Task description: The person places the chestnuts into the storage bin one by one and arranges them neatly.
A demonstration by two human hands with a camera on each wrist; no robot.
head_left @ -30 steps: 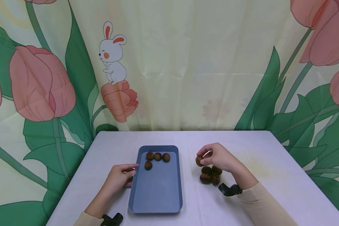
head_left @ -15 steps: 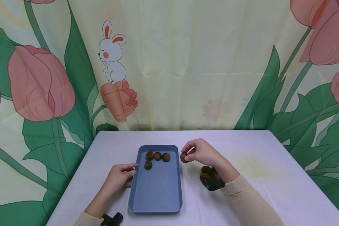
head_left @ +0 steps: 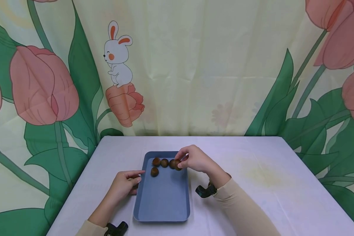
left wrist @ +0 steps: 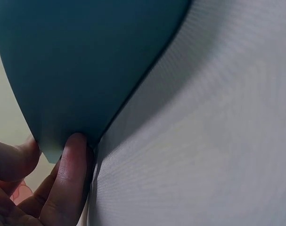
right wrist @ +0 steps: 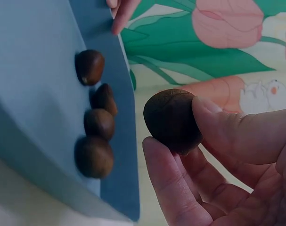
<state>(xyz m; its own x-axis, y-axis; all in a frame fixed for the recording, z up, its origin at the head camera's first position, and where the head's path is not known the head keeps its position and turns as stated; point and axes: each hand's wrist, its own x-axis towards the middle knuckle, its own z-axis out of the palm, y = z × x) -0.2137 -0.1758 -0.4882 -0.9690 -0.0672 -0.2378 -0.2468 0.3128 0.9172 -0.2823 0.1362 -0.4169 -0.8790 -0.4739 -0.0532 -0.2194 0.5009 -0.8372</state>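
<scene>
My right hand (head_left: 196,159) pinches a brown chestnut (right wrist: 170,120) between thumb and fingertips. It is over the right side of the blue tray (head_left: 162,200), near the far end, and in the head view the held chestnut overlaps another chestnut (head_left: 172,163) lying there. Three chestnuts stand in a row along that end, with one more chestnut (head_left: 154,172) nearer me at the left. On the tray's left edge, my left hand (head_left: 122,186) holds the rim; the left wrist view shows a finger (left wrist: 73,160) flat against the outer wall.
A pile of chestnuts right of the tray is mostly hidden by my right forearm; a bit of one chestnut (head_left: 228,175) shows. The white-covered table (head_left: 253,164) ends at a curtain (head_left: 218,82) printed with tulips and a rabbit. Black cameras sit on both wrists.
My right hand has carried the chestnut left, from above the pile to over the tray. Its forearm now covers most of the pile. My left hand and the tray have stayed in place.
</scene>
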